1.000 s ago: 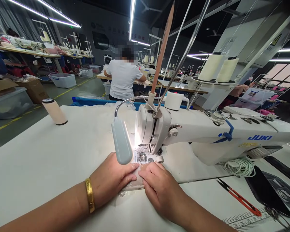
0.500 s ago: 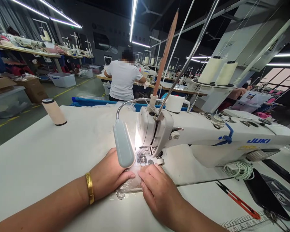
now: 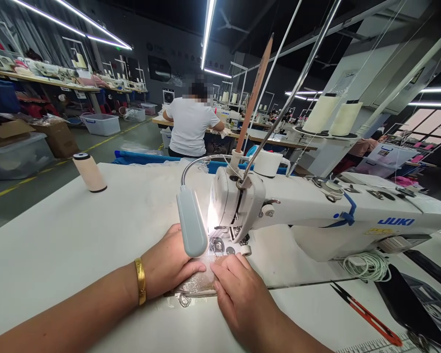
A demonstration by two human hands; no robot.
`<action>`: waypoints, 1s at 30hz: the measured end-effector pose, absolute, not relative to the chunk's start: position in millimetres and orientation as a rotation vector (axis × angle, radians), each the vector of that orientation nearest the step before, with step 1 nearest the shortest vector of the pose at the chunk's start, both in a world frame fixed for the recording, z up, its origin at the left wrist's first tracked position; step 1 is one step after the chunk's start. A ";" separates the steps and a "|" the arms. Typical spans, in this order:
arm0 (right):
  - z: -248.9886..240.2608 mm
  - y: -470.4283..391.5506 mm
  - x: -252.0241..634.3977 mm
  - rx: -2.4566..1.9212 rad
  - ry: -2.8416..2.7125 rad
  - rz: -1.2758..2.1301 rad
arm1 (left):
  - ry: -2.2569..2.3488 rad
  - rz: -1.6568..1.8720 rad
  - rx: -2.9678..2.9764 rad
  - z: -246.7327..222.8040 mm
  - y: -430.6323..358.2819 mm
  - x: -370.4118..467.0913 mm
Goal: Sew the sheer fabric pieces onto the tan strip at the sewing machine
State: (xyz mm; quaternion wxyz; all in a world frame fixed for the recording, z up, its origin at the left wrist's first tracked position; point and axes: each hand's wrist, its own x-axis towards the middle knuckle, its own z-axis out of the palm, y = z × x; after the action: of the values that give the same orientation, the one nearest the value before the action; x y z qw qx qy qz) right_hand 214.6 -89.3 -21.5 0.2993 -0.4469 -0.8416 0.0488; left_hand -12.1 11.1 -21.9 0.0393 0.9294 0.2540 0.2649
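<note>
Below the needle area of a white sewing machine (image 3: pixel 297 201) lies a small piece of pale, glittery fabric (image 3: pixel 198 283). My left hand (image 3: pixel 171 264) presses on its left side, thumb stretched out, the other fingers partly hidden behind the grey lamp (image 3: pixel 191 223). My right hand (image 3: pixel 242 291) pinches the fabric's right edge between thumb and fingers, just in front of the presser foot. The lamp lights the needle area, where glare hides the needle. A clear plastic piece (image 3: pixel 184 300) shows at the fabric's near edge.
A peach thread cone (image 3: pixel 90 172) stands at the table's left. Red-handled snips (image 3: pixel 369 314), a coiled pale green cord (image 3: pixel 367 265), a black phone-like object (image 3: pixel 407 304) and a ruler (image 3: pixel 371 344) lie at right. A person in a white shirt (image 3: pixel 189 125) sits ahead.
The view has shifted slightly, so most things appear a little farther right and lower. Both hands keep nearly the same hold on the fabric.
</note>
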 end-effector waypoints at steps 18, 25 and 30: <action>-20.0 -87.7 215.4 -1.239 -2.266 0.106 | 0.615 0.755 2.888 9.7 -15.7 -2.2; -20.9 -84.6 215.7 -1.269 -2.273 0.121 | 0.624 0.772 2.880 10.6 -18.3 -1.1; -15.7 -84.7 219.6 -1.226 -2.236 0.185 | 0.617 0.774 2.891 9.8 -18.0 -1.3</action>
State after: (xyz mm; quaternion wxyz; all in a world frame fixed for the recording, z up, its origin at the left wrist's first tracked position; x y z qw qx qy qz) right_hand 219.6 -84.7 -15.7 0.2882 -0.4591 -0.8375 0.0691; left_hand -1.3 -18.0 9.8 0.0429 0.9452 0.2016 0.2531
